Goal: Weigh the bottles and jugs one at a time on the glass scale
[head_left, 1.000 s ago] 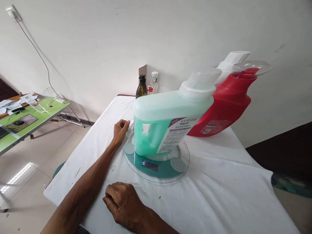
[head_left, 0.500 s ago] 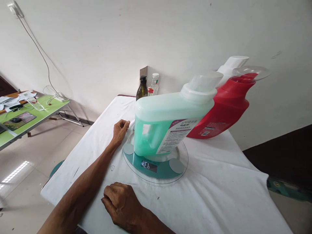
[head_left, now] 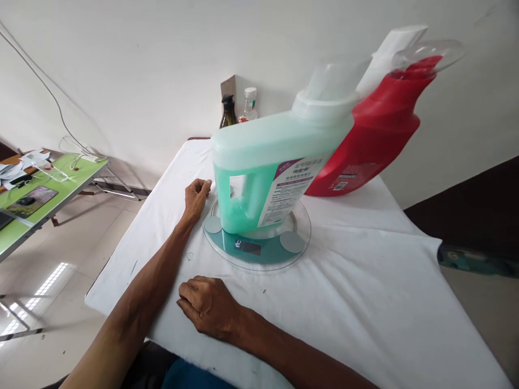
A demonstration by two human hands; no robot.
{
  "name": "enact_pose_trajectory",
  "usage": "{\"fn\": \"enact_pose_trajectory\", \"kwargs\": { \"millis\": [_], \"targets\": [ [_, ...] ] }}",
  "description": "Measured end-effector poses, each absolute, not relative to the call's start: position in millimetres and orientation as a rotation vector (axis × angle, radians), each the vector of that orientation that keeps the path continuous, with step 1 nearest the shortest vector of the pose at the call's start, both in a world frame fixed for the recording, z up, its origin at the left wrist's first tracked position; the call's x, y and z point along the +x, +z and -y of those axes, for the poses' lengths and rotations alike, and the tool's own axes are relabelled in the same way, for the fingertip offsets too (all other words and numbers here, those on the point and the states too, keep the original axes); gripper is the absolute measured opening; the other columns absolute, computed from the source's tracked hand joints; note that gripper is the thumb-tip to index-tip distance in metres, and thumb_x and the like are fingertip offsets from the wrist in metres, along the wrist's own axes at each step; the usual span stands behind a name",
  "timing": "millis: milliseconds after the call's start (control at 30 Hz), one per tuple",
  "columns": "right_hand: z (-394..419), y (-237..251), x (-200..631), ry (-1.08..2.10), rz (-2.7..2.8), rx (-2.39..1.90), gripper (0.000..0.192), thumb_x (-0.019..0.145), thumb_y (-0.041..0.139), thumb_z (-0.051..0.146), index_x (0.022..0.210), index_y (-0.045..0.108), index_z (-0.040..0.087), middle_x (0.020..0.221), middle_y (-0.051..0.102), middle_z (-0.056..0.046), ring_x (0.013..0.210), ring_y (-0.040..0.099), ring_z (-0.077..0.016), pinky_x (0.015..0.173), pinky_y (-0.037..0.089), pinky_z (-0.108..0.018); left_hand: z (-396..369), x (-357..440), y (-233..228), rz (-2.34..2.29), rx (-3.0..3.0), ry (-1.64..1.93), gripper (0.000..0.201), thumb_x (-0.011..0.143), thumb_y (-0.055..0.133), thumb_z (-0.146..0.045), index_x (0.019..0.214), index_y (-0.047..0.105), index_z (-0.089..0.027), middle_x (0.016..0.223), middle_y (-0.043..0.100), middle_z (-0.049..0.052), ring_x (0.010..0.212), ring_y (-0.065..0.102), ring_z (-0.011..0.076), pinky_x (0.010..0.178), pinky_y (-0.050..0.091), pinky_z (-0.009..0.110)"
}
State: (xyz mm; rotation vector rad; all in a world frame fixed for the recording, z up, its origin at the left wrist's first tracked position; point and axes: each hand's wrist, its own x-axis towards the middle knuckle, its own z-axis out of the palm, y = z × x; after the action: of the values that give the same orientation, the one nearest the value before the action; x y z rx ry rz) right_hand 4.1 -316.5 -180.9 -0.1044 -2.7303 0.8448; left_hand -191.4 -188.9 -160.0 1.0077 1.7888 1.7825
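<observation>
My left hand [head_left: 197,200] lies on the white tablecloth beside the left rim of a round glass kitchen scale [head_left: 259,258], its fingers curled and pressed together. Closer to me, my right hand [head_left: 211,307] rests on the cloth in front of the scale with its fingers folded in. Nothing shows in either hand. On the scale stands a translucent bottle of green liquid [head_left: 251,178], with a hollow handle, a printed label and a clear cap. The scale's small display [head_left: 248,247] is mostly dark, with a little mark lit at its left end.
Behind the green bottle stand a red bottle [head_left: 377,135] and a white-capped bottle [head_left: 389,56]. A dark pump bottle [head_left: 228,112] and a clear bottle [head_left: 248,105] are by the wall. A green folding table [head_left: 48,189] stands left.
The view has tilted down, so things sit higher in the picture. The digits lit on the scale's display have gone dark. Both hands keep their places and curled shape.
</observation>
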Motion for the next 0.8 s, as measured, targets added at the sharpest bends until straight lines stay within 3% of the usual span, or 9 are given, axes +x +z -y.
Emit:
{"fn": "enact_pose_trajectory", "kwargs": {
  "millis": [800],
  "targets": [
    [313.4,-174.1,5.4,0.908,2.75,-0.102,0.017,0.105,0.059,0.018,0.088,0.058,0.02,0.081,0.068,-0.002,0.072,0.057,-0.0168,0.063,0.035,-0.031,186.9,-192.0,-157.4,-1.841,1.069,1.735,0.027,0.085,0.075,-0.039,0.072,0.061,-0.02,0.073,0.061,0.0,0.071,0.054,0.0161,0.071,0.048,0.03]
  ]
}}
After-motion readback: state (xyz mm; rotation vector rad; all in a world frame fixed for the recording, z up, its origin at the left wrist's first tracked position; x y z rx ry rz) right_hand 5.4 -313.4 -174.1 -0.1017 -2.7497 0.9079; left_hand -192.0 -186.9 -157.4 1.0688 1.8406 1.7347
